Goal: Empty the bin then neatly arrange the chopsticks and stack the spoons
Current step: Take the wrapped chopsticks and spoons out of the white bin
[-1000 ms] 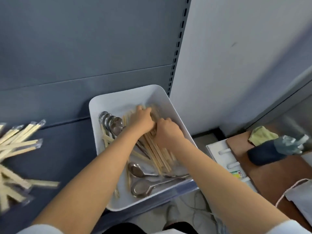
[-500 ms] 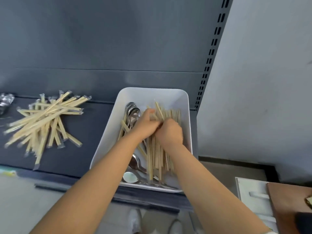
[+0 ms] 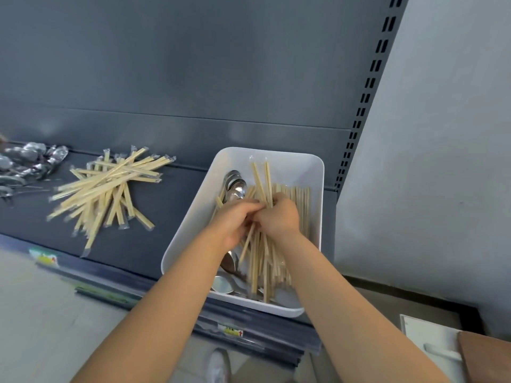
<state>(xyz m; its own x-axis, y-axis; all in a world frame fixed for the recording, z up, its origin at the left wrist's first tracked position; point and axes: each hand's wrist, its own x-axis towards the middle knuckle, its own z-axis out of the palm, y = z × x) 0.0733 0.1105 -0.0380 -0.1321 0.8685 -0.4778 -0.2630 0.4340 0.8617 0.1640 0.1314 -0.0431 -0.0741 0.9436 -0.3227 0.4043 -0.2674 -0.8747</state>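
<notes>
A white bin (image 3: pixel 290 158) stands on the dark shelf at centre right. Inside lie a bundle of wrapped wooden chopsticks (image 3: pixel 296 197) and several metal spoons (image 3: pixel 235 183), with more spoons near the bin's front end (image 3: pixel 224 283). My left hand (image 3: pixel 235 219) and my right hand (image 3: pixel 279 217) meet over the middle of the bin, both with fingers curled round the chopstick bundle. Two chopsticks stick up beyond my fingers. The chopsticks under my hands are hidden.
A loose pile of wrapped chopsticks (image 3: pixel 110 189) lies on the shelf (image 3: pixel 171 217) left of the bin. Wrapped spoons (image 3: pixel 30 161) lie at the far left. A grey wall stands right of the bin. A brown board (image 3: pixel 486 355) sits at bottom right.
The view has swung left, bringing the shelf pile and wrapped spoons into sight. Both hands stay in the bin and have gathered the chopsticks into a tighter bundle.
</notes>
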